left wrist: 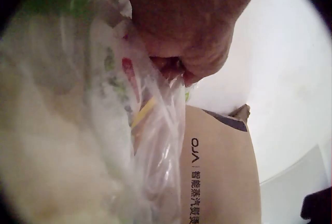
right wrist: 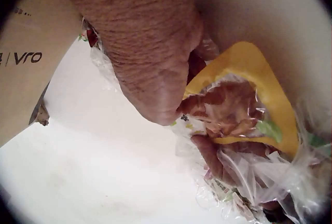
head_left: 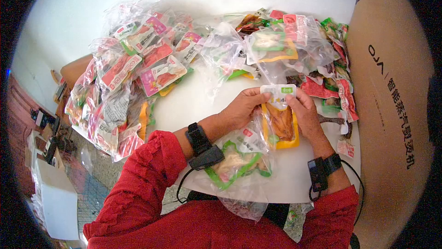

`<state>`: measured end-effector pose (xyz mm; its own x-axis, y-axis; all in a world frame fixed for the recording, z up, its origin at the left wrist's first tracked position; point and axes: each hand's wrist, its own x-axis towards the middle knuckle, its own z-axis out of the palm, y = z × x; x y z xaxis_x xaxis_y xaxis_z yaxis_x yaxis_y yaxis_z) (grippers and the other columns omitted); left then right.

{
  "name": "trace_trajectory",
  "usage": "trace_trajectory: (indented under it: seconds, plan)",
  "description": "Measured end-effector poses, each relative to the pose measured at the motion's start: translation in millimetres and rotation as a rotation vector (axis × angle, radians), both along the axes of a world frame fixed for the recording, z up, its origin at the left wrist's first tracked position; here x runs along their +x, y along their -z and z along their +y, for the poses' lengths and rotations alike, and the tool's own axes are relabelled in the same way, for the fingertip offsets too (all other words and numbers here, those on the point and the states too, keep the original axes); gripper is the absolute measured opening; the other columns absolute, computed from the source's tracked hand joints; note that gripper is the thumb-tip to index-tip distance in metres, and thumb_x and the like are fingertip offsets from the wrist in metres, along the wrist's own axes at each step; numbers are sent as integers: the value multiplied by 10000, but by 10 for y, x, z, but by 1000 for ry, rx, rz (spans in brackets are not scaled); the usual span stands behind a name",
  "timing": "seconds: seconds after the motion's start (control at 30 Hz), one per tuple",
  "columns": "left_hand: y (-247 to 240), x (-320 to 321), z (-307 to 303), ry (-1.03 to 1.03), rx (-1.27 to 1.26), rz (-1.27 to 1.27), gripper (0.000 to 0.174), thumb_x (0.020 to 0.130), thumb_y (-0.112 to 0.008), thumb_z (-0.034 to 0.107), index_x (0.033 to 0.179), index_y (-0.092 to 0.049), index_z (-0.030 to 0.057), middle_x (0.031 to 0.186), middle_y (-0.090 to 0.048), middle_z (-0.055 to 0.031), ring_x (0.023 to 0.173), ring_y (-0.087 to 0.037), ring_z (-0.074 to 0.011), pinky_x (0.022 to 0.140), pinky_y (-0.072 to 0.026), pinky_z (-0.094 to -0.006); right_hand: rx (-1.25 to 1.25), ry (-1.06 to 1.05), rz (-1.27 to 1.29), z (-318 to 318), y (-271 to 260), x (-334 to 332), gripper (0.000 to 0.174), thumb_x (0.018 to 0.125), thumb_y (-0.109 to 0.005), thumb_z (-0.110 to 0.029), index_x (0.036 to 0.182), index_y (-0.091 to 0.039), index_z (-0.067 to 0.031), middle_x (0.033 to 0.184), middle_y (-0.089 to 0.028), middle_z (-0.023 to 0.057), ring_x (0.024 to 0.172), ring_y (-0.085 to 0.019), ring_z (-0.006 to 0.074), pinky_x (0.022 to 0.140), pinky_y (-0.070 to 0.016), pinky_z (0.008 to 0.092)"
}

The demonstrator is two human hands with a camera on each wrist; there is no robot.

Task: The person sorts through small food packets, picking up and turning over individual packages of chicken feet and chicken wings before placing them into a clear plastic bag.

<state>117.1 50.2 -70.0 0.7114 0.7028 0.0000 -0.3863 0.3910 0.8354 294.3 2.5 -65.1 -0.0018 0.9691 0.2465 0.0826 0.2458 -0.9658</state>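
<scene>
Both hands pinch the top of a yellow-edged food pouch point(head_left: 282, 131) in the head view. Brown meat shows through its clear window, and its printed white top faces up. My left hand point(head_left: 239, 110) has its thumb on the top left corner, my right hand point(head_left: 306, 111) its thumb on the top right. Below the left hand a clear plastic bag point(head_left: 246, 208) with a green-edged pouch point(head_left: 235, 164) inside lies near the table's front edge. Crinkled clear plastic also runs up to the left hand in the left wrist view. The right wrist view shows the yellow-edged pouch tilted below the right hand.
A large heap of bagged pouches point(head_left: 138, 65) covers the left of the white table point(head_left: 184, 127). Another heap point(head_left: 294, 42) lies at the back right, reaching down the right side. A tall cardboard box point(head_left: 391, 111) stands along the right edge.
</scene>
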Motion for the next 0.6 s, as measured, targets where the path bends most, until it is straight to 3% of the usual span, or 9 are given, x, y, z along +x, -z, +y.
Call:
trace_trajectory:
  seconds: [0.2,0.37,0.6]
  plan:
    - [12,0,24,33,-27,-46,372,851,-471,285,1086,-479,-3,1060,-551,-125,972,-534,-225,887,-401,-353,-60,72,94,-30,-44,-19,230,856,-474,-223,923,-550,-17,834,-547,7,784,-493,81,712,-406,226]
    - [-24,-11,0,-2,-37,-23,402,861,-439,318,1104,-467,-2,1094,-533,-134,1001,-517,-237,909,-378,-360,-88,-19,260,-1,-14,-10,188,858,-473,-208,885,-540,-34,789,-525,-7,749,-480,62,677,-402,214]
    - [-22,-9,3,-20,-41,-10,412,867,-424,329,1108,-461,-4,1111,-522,-134,1019,-506,-239,919,-368,-362,-89,-80,261,2,-17,32,130,848,-477,-169,829,-523,-49,774,-522,-15,735,-484,56,663,-407,206]
